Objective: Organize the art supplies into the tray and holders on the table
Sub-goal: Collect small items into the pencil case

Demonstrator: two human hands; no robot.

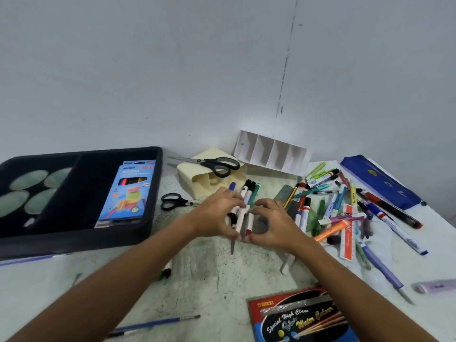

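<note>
Nearest to the camera lie a red and black box of water colours [301,317] at the lower right and a blue paintbrush [153,324] at the lower left, both flat on the pale surface [209,272]. Beyond them two bare forearms reach forward and the hands meet in the middle. The left hand [217,213] and the right hand [274,223] cup a small bundle of markers [243,206] from both sides; the fingers of each hand are curled around the bundle, and the thumbs come close together at its near end. The caps of the markers stick out past the fingers toward a cream holder [197,178] that lies tipped on its side, with black scissors [212,164] resting on it. A white divided holder [271,154] stands behind by the wall. A black tray [81,233] at the left holds a blue box of neon pencils [128,191]. Many loose pens [345,206] lie scattered at the right.
</note>
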